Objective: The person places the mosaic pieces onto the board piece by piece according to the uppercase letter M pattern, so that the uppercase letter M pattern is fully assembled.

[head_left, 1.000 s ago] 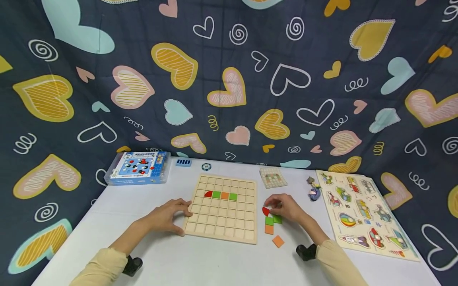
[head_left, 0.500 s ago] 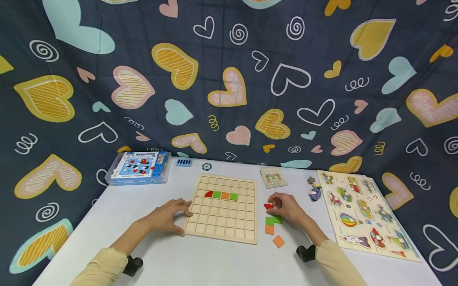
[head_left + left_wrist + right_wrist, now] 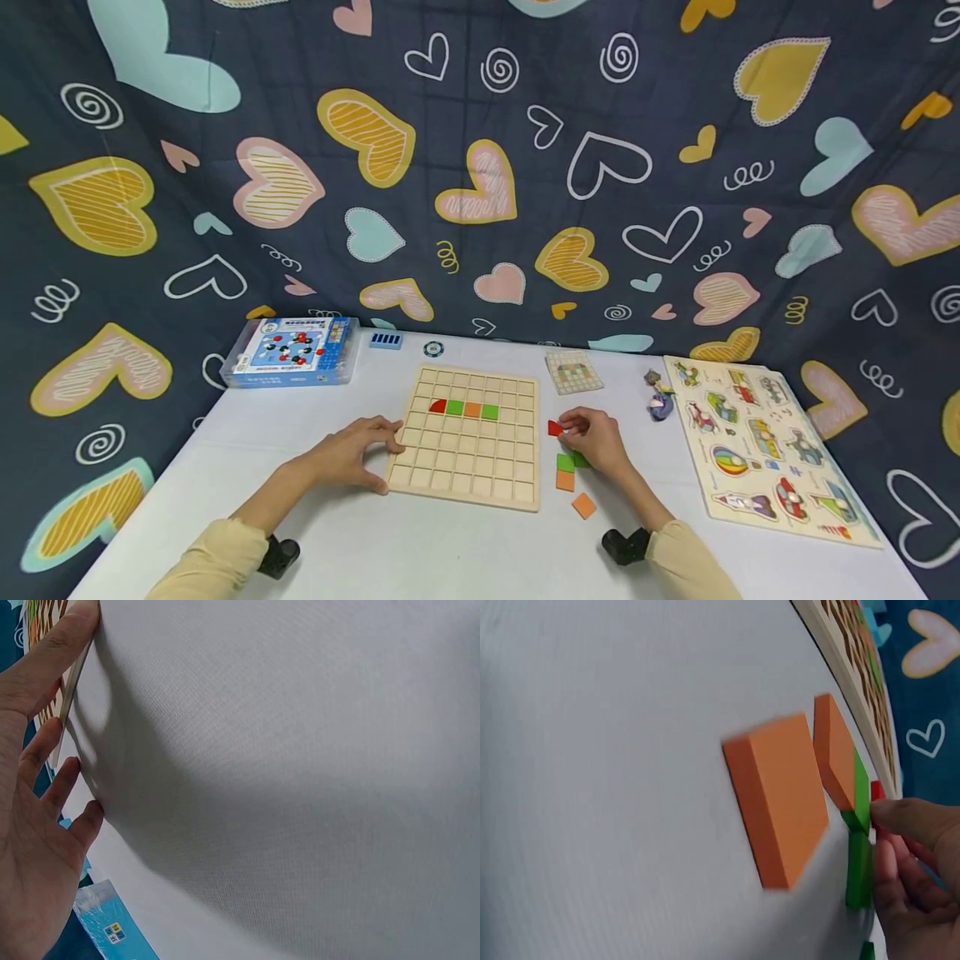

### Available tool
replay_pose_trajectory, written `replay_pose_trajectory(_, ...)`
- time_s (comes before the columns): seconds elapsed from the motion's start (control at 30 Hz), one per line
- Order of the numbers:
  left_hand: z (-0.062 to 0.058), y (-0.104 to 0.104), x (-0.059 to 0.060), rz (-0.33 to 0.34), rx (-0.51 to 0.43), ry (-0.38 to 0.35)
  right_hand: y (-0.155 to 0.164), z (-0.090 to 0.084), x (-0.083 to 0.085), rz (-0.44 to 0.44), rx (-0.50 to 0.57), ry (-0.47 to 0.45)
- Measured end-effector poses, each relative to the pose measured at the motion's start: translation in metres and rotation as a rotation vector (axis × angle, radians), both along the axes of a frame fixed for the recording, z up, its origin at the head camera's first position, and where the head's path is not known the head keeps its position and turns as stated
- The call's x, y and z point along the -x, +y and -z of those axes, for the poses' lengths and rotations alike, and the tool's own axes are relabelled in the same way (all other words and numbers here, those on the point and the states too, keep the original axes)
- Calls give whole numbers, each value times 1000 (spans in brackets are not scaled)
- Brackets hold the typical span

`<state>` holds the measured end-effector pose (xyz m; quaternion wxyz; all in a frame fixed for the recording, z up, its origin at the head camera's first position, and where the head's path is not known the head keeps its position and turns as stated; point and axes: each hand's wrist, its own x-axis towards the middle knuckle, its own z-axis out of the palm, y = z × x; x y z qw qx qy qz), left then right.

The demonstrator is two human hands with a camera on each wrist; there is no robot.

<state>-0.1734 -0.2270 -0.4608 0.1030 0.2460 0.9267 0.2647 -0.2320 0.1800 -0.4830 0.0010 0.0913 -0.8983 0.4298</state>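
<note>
A wooden grid board [image 3: 465, 467] lies mid-table, with a row of tiles in it: a red quarter-circle tile [image 3: 438, 407], two green and one orange. My left hand [image 3: 345, 454] rests along the board's left edge, fingers spread, its thumb near the front corner. In the left wrist view the thumb [image 3: 56, 652] lies at that edge. Right of the board, my right hand [image 3: 600, 442] pinches another red quarter-circle tile [image 3: 553, 428], partly hidden by the fingertips. Near that hand lie green tiles [image 3: 566, 462], an orange tile [image 3: 565, 481] against one, and a separate orange tile [image 3: 583, 506].
Behind the right hand lies a small pattern card [image 3: 573, 372], with a figurine [image 3: 660, 404] to its right. A picture puzzle board [image 3: 738, 442] covers the right side. At the back left are a boxed set [image 3: 288, 354], a small blue piece [image 3: 385, 341] and a round chip [image 3: 432, 349].
My right hand has turned the red quarter-circle tile and shifted it slightly left toward the board, away from the green tiles. The left hand and the board have stayed put.
</note>
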Motion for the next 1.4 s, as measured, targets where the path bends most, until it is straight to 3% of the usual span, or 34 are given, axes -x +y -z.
replay_pose_trajectory(0.37,1,0,1,12,-2,3,-12,10,-4,122,48,79)
replay_pose_trajectory(0.67,2,-1,1,11,0,6,-23,5,-4,170,101,130)
replay_pose_trajectory(1.13,1,0,0,4,-3,4,-50,-1,6,136,198,75)
replay_pose_trajectory(1.4,1,-2,-1,9,-18,7,-70,-1,8,59,194,96)
